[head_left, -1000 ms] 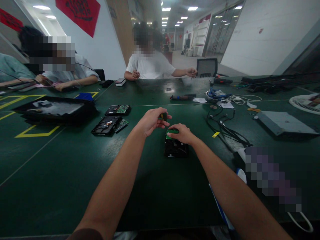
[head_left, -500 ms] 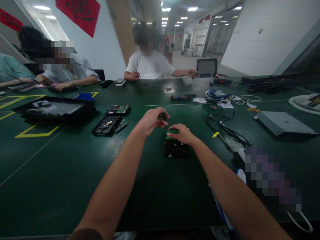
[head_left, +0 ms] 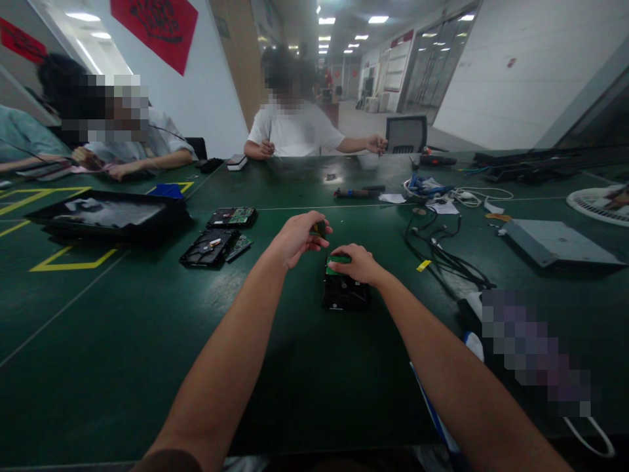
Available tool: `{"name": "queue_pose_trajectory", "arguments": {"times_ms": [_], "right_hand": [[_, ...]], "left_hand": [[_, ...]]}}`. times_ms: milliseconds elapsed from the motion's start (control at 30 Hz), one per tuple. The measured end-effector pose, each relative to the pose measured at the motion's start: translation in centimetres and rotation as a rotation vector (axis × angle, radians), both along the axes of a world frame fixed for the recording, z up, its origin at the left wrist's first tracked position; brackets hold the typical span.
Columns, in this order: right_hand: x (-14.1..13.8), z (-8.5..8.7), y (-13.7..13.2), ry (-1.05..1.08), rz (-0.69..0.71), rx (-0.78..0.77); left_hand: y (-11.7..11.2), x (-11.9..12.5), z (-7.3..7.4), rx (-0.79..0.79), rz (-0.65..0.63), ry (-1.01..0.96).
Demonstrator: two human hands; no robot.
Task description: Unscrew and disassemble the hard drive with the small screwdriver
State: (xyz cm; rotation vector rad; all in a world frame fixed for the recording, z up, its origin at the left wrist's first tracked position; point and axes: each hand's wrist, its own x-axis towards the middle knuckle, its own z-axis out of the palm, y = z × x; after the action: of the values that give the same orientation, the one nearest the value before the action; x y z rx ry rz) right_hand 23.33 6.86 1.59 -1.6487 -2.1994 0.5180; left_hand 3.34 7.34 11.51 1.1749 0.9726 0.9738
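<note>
A black hard drive (head_left: pixel 345 294) with a green circuit board (head_left: pixel 338 263) at its far end lies on the dark green table. My right hand (head_left: pixel 360 263) is closed over that far end, thumb on the board and fingers round the far edge. Just beyond and to the left, my left hand (head_left: pixel 303 239) is raised above the table. Its fingers grip a screwdriver (head_left: pixel 320 229) by a dark handle with a bit of yellow; the shaft and tip are too thin to make out.
Two more hard drives (head_left: pixel 209 248) and a loose circuit board (head_left: pixel 240 248) lie to the left, before a black tray (head_left: pixel 103 213). Cables (head_left: pixel 442 249), a grey metal box (head_left: pixel 560 241) and a white fan (head_left: pixel 602 204) are on the right. Co-workers (head_left: pixel 295 128) sit across the table.
The handle in my left hand has turned a little, showing more yellow. My right hand and the hard drive stay where they were.
</note>
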Motion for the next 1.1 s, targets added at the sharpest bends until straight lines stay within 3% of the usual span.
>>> {"name": "queue_pose_trajectory", "arguments": {"times_ms": [333,600,867,1100], "right_hand": [[-0.08,-0.05,0.00,0.001,-0.002,0.004],[0.02,-0.05,-0.03,0.009,-0.005,-0.001],[0.02,-0.03,-0.02,-0.002,0.000,0.015],[-0.11,0.06,-0.05,-0.004,-0.012,0.001]], "left_hand": [[-0.30,0.33,0.10,-0.018,-0.066,-0.027],[-0.09,-0.03,-0.06,0.058,-0.002,0.041],[-0.16,0.22,-0.06,-0.034,-0.082,-0.029],[0.17,-0.32,-0.45,0.051,-0.056,0.021]]}}
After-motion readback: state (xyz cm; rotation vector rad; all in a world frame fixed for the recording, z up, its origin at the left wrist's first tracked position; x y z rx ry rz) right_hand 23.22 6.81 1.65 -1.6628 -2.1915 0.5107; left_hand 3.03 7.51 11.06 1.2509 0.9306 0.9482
